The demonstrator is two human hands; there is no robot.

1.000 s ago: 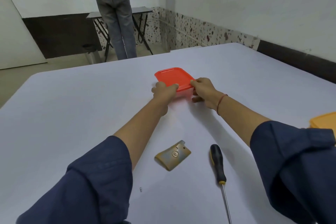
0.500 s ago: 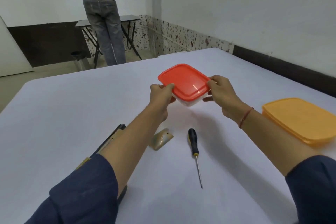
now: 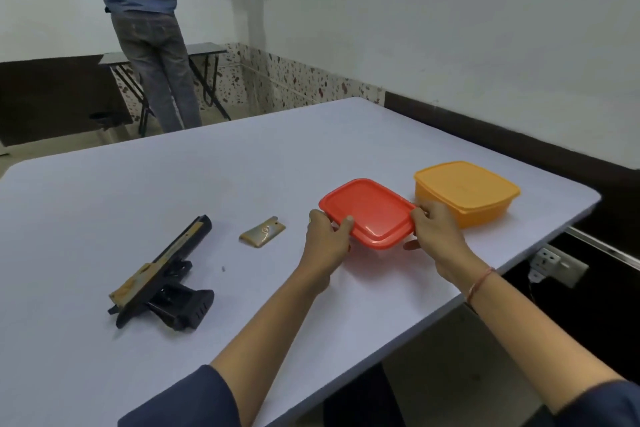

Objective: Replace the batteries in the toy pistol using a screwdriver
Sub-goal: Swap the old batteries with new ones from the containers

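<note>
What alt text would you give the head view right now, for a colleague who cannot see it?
The person's left hand and right hand grip opposite sides of a red-lidded container, close beside an orange container on the white table. To the left lie a gold cover piece and the black-and-gold toy pistol, on its side, untouched.

Pale table (image 3: 104, 218), rounded corners, fills middle of view. Pistol (image 3: 162, 274) flat on left part, muzzle pointing away, grip toward right. Gold cover (image 3: 262, 231) lies apart, right of muzzle. Tiny screw (image 3: 223, 268) between pistol and cover. Orange box (image 3: 464, 191), lid on, near right edge. Red box (image 3: 367, 211) just left of it; resting or lifted, cannot tell.
</note>
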